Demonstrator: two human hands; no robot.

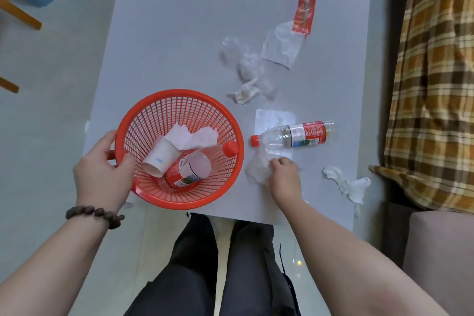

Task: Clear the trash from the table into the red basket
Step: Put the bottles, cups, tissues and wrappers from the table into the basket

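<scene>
The red basket (pixel 143 110) stands at the table's near left edge, tilted slightly, with my left hand (pixel 102 172) gripping its left rim. Inside lie a paper cup (pixel 160 159), a plastic bottle (pixel 189 169) with a red cap and a white tissue (pixel 195 136). My right hand (pixel 283 177) pinches a crumpled clear plastic bag (pixel 256 167) lying on the table just right of the basket. Beyond it an empty bottle (pixel 295 134) with a red label lies on its side over a white paper sheet (pixel 272 118).
On the white table (pixel 179 33) lie more scraps: crumpled clear plastic (pixel 243 61), a twisted tissue (pixel 245 93), a clear wrapper (pixel 280 47), a red wrapper (pixel 306 2) at the far right and a torn tissue (pixel 346 182) near the right edge. A plaid cloth (pixel 436 84) hangs at the right.
</scene>
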